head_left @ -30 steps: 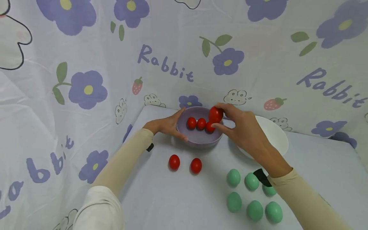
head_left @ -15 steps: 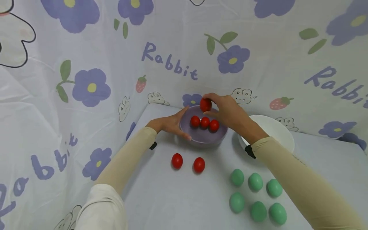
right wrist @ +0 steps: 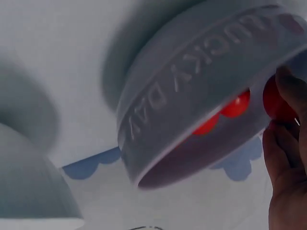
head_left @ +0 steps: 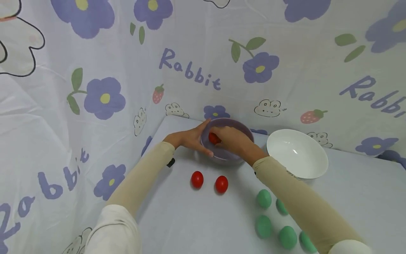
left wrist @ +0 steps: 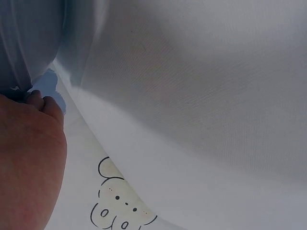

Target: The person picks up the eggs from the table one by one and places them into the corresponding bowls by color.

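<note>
My left hand (head_left: 191, 138) grips the left side of a purple bowl (head_left: 226, 161), its thumb along the near side and its fingers toward the back. The left wrist view shows curled fingertips (left wrist: 48, 103) against the bowl's wall. Inside the bowl, my right hand (head_left: 234, 140) pinches a red egg (right wrist: 278, 98) between thumb and fingers. Two more red eggs in the bowl, a nearer one (right wrist: 235, 103) and a farther one (right wrist: 206, 125), show in the right wrist view. The right hand hides much of the bowl's inside from the head view.
In front of the bowl lie two red eggs, one left (head_left: 197, 180) and one right (head_left: 221, 184). A white bowl (head_left: 312, 169) stands to the right. Several green eggs (head_left: 264, 227) lie near the right forearm, which partly covers them. Patterned cloth (head_left: 190, 95) rises behind.
My right hand has carried the red egg leftward from above the bowl's right side, then down into it. The left hand has stayed at the bowl. The white bowl is now uncovered.
</note>
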`<state>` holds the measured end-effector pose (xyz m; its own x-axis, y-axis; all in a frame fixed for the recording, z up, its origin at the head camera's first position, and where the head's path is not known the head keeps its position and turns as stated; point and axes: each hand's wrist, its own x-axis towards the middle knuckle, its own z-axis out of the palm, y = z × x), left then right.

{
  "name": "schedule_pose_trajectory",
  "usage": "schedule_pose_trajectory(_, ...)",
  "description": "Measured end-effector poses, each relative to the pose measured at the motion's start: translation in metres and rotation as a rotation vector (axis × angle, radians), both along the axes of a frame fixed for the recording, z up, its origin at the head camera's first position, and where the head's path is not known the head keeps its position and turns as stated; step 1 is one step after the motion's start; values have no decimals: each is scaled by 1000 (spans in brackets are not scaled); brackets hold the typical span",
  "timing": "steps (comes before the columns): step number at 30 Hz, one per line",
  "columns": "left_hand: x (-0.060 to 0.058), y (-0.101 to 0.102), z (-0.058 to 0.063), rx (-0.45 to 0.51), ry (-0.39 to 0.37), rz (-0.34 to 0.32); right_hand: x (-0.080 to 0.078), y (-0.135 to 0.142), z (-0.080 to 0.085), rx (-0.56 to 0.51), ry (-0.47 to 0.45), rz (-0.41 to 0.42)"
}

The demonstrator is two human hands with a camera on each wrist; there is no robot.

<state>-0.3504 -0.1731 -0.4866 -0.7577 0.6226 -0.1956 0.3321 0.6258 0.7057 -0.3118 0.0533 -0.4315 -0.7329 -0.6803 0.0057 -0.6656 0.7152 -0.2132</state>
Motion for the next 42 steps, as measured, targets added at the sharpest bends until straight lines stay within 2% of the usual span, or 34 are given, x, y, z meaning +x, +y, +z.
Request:
schedule_pose_trajectory(4,1,-2,0,15,5,-3,-3,-14,-11,190,74,55)
schedule_pose_trajectory(8,1,-2,-1,14,3,4,-1,-21,-19,317,98,82)
schedule_pose_trajectory(10,1,-2,-1,4,4,7,-2,-24,-23,316,81,82)
schedule_pose_trajectory(14,0,0,-1,-16,15,2,-4,-26,-30,349,105,97)
schedule_pose_trajectory(25,-2,-1,-2,6,27,-13,-4,-23,-37,341,129,41)
schedule_pose_trajectory(28,-2,-1,-3,-2,33,-17,-2,-21,-37,328,132,27)
schedule_pose_trajectory(32,-2,0,-2,-9,31,-14,0,-16,-33,263,88,-8)
schedule_pose_trajectory(42,-1,0,-1,-2,15,-5,1,7,-10,-64,-24,-103)
